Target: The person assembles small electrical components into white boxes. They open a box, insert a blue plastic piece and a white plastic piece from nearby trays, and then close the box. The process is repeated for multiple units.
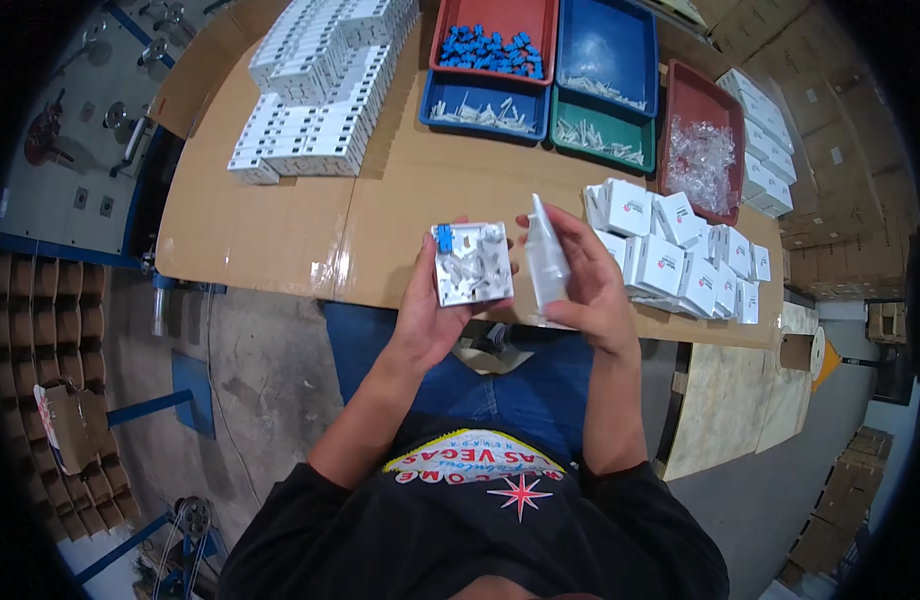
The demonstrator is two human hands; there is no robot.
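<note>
The step in hand looks like assembly of a small wall box: the left hand (432, 315) has its grip closed on an open square white plastic base (472, 264), held face up over the near edge of the cardboard-covered tabletop (280, 230). A blue connector (444, 239) sits in the corner farthest from the palm, with pale clips inside. The right hand (585, 285) grips a flat white plastic cover (547, 262) edge-on, fingers curled round its far side, thumb on the near side, just right of the base and not touching it. The next move probably calls for turning the cover flat and lining its edges up over the base before pressing. Both forearms rise from the lap, wrists bent inward. Beyond the right grip lie white folded cartons (680, 262); farther off, coloured plastic trays (540, 70) of parts.
</note>
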